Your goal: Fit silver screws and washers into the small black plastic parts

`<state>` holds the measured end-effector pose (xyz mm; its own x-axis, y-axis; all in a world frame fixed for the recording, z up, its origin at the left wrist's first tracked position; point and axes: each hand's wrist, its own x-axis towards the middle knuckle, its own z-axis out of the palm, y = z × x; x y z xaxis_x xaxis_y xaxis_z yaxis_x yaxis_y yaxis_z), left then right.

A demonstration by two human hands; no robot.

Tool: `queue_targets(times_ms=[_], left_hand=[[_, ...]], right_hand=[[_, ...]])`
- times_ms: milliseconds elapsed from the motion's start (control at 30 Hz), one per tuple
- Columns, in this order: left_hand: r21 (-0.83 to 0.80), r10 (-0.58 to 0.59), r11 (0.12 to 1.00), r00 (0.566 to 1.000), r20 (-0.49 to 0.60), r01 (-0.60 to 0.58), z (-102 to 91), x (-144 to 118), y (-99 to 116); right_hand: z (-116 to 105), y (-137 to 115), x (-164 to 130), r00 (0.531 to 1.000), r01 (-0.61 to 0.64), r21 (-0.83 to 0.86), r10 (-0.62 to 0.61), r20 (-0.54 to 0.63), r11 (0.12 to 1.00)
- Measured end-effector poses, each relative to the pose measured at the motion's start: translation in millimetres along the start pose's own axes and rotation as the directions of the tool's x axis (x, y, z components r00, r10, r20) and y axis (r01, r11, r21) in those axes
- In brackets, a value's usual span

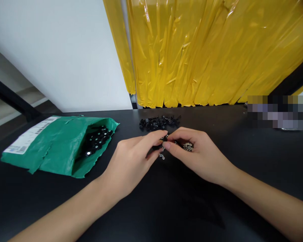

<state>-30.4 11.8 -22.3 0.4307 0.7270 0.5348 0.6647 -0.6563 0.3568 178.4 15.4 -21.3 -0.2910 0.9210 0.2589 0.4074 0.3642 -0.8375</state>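
My left hand (pixel 132 161) is closed, its fingertips pinching a small black part (pixel 157 146) that is mostly hidden. Against it, the thumb and forefinger of my right hand (pixel 199 151) come together; bits of silver metal show between the fingertips, too small to make out. A heap of small metal nuts and screws (pixel 188 147) lies by the curled fingers of my right hand, partly covered by them. Just below the fingertips, a few loose metal screws (pixel 162 156) are on the black table (pixel 164 205). Beyond both hands is a pile of small black parts (pixel 159 123).
On the left lies a green plastic mailing bag (pixel 58 144), its torn mouth facing the hands, with several black pieces (pixel 97 139) inside. Yellow plastic sheeting (pixel 197 53) hangs behind the table beside a white panel (pixel 73 57). A blurred-out object (pixel 277 112) sits at the far right.
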Motion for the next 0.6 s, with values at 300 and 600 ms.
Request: queue_targets(times_ms=[300,600], left_hand=[[-0.391,-0.256,0.876,0.959,0.119,0.282,-2.1,6.4,7.4],[-0.695,-0.401,0.448,0.821,0.407,0.563,-1.7,16.3,2.5]], right_hand=[[-1.3,3.6,2.8,0.996,0.046,-0.046,-0.050,-0.077,0.998],[-10.0,8.6,4.8,0.966,0.254,-0.073,-0.257,-0.026,0.964]])
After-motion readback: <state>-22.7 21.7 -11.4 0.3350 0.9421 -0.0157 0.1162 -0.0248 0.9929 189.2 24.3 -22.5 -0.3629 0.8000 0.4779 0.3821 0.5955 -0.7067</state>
